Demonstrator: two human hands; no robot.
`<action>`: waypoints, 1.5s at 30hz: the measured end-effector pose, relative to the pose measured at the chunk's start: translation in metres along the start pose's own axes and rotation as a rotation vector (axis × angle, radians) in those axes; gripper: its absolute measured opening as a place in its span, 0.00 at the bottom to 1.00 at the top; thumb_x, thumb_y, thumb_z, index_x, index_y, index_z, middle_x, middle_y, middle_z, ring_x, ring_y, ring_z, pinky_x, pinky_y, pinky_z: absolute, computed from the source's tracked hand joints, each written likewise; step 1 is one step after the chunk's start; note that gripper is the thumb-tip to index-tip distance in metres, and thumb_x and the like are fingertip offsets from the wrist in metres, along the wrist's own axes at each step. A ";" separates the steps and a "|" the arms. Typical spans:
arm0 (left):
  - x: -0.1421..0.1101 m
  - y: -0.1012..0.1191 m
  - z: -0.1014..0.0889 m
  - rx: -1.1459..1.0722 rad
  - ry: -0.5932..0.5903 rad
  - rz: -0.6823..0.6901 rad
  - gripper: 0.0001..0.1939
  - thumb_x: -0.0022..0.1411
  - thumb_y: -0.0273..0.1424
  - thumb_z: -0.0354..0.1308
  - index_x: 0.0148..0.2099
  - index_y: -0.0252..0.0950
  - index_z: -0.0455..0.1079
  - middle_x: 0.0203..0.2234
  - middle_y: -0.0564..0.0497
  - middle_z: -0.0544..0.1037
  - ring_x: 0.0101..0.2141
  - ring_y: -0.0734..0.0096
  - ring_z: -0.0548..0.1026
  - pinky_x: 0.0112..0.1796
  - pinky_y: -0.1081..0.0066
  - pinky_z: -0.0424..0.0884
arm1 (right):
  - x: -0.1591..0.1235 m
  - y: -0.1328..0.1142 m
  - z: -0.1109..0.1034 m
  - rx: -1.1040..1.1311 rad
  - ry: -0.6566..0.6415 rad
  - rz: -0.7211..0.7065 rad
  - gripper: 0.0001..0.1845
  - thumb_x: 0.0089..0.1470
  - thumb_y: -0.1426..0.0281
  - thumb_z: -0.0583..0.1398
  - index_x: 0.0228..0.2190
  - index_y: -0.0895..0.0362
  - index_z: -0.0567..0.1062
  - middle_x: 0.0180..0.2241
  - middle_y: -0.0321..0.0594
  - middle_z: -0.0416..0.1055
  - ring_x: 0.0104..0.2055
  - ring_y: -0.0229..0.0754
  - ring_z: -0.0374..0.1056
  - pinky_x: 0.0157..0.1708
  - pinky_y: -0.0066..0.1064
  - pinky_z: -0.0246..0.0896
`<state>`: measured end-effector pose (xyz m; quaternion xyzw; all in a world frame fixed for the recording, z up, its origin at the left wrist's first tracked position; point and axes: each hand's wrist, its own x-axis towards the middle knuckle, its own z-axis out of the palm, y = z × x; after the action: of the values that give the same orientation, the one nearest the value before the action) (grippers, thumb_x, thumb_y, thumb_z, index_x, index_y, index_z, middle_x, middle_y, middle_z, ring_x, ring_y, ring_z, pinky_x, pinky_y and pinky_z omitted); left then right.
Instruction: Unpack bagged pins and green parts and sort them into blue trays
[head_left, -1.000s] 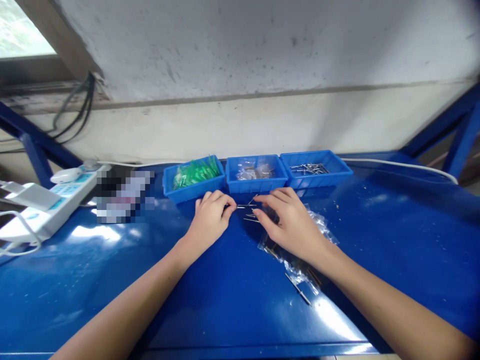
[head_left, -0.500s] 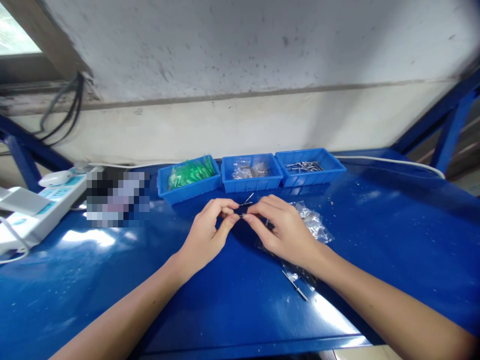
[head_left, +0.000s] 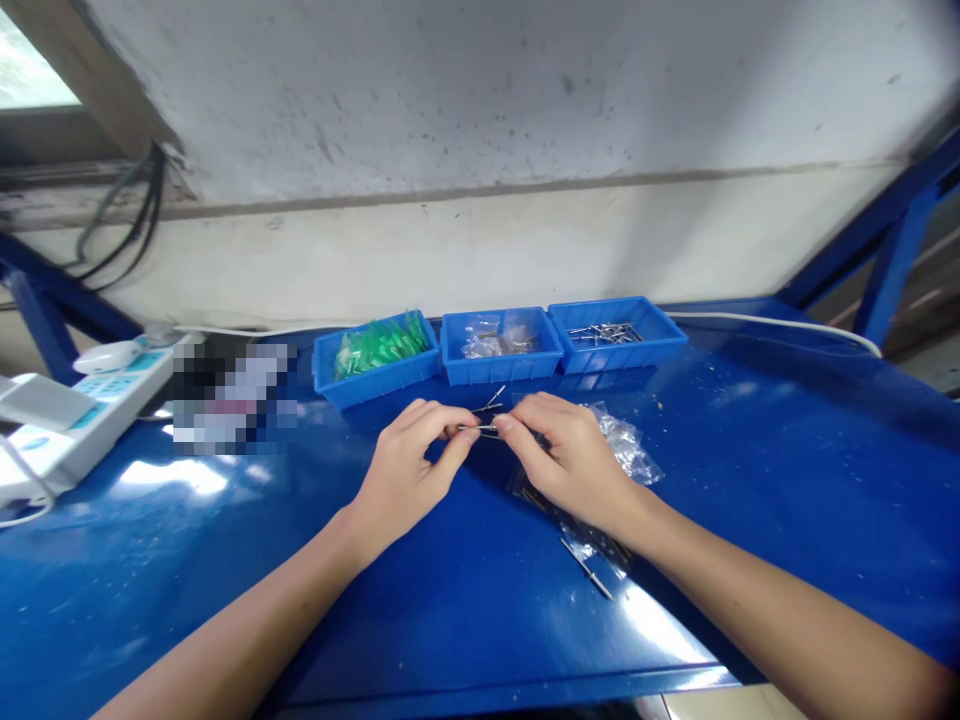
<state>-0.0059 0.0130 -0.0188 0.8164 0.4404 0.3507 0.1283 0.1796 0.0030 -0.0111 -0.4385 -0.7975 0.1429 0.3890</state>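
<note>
Head view: left hand (head_left: 409, 465) and right hand (head_left: 576, 455) pinch thin metal pins (head_left: 486, 428), grip nearly closed; count unclear. Uneven pressure could slip one loose.

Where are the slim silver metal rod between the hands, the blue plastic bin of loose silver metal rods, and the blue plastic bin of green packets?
Held rod (head_left: 487, 428): head view, on its exposed shaft.
Rod bin (head_left: 626, 356): head view, on its front wall.
Green-packet bin (head_left: 390, 381): head view, on its front wall.
</note>
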 end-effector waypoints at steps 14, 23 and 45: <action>0.005 -0.002 0.004 -0.040 0.004 -0.087 0.11 0.66 0.32 0.47 0.40 0.37 0.70 0.27 0.51 0.75 0.28 0.71 0.72 0.33 0.71 0.67 | 0.009 0.012 -0.037 -0.277 0.232 -0.256 0.11 0.57 0.68 0.55 0.25 0.56 0.73 0.23 0.39 0.70 0.27 0.39 0.63 0.30 0.33 0.56; 0.021 -0.019 0.021 0.364 -0.110 -0.098 0.07 0.61 0.33 0.54 0.35 0.39 0.73 0.35 0.48 0.75 0.38 0.59 0.68 0.37 0.61 0.61 | 0.020 0.066 -0.073 -0.351 0.660 0.314 0.26 0.61 0.60 0.48 0.15 0.56 0.64 0.13 0.31 0.51 0.16 0.33 0.50 0.21 0.31 0.43; 0.010 -0.016 0.014 0.167 -0.127 -0.092 0.05 0.64 0.25 0.49 0.36 0.37 0.64 0.30 0.53 0.73 0.35 0.68 0.68 0.36 0.69 0.63 | 0.008 0.030 0.000 -0.164 -0.077 -0.057 0.09 0.55 0.70 0.57 0.38 0.58 0.73 0.31 0.40 0.69 0.34 0.41 0.65 0.35 0.31 0.60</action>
<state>-0.0024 0.0315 -0.0326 0.8239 0.4960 0.2540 0.1034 0.1949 0.0266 -0.0239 -0.4404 -0.8329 0.0827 0.3248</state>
